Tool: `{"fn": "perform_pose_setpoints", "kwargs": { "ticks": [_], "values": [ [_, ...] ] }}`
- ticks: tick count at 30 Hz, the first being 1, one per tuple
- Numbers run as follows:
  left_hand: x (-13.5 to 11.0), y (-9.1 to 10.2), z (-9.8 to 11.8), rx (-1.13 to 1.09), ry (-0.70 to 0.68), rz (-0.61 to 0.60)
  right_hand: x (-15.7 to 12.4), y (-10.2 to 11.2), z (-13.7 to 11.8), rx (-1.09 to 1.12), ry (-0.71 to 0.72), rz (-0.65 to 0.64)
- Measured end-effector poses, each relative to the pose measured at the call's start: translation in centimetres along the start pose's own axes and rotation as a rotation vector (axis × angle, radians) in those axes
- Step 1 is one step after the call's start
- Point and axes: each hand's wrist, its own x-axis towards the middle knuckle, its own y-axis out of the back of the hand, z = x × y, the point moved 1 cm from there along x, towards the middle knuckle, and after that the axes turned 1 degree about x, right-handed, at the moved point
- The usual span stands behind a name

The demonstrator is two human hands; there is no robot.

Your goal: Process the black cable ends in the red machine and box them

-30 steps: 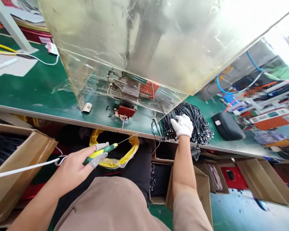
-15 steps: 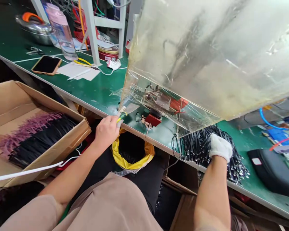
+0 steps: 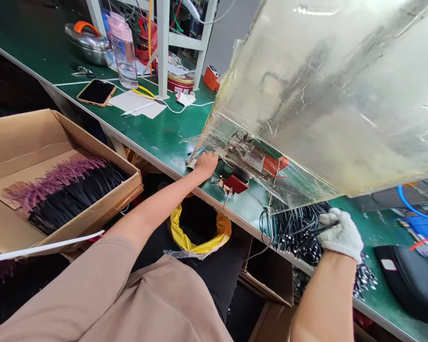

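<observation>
My left hand point(image 3: 206, 165) reaches onto the green bench top at the lower edge of a clear plastic shield point(image 3: 306, 109), close to a pale metal plate point(image 3: 192, 162). Its fingers are curled, and the green-and-yellow handled tool is hidden from view. My right hand point(image 3: 340, 235), in a white glove, grips a thin black cable on top of a heap of black cables point(image 3: 292, 232) with metal-tipped ends. A red block fixture point(image 3: 236, 184) sits under the shield, between my hands.
A cardboard box point(image 3: 128, 183) of purple and black cables stands at left, and a yellow-lined bin point(image 3: 199, 237) sits below the bench edge. A phone point(image 3: 96, 92), water bottle point(image 3: 123, 52) and steel pot point(image 3: 87, 50) are on the far bench.
My left hand has moved forward from above the yellow bin onto the bench, and the green-and-yellow tool has gone from sight. My right hand has closed on a cable. The view has swung left.
</observation>
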Motion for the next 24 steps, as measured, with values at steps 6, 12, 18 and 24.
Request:
{"fn": "perform_pose_setpoints", "kwargs": {
  "ticks": [6,12,18,24],
  "values": [
    [-0.3,0.6,-0.6,0.051,-0.111,-0.083,-1.8,1.6,-1.2,0.155,-0.059,-0.111],
    [-9.4,4.2,-3.0,0.157,-0.248,-0.201,-3.9,4.1,-0.1,0.119,0.134,-0.243],
    [-14.6,9.0,-2.0,0.19,-0.29,-0.223,-6.5,2.8,0.8,-0.022,0.084,-0.248],
    [-9.2,7.7,-1.3,0.177,-0.055,-0.144,-10.6,0.2,-1.4,-0.073,0.162,-0.522]
  ]
}}
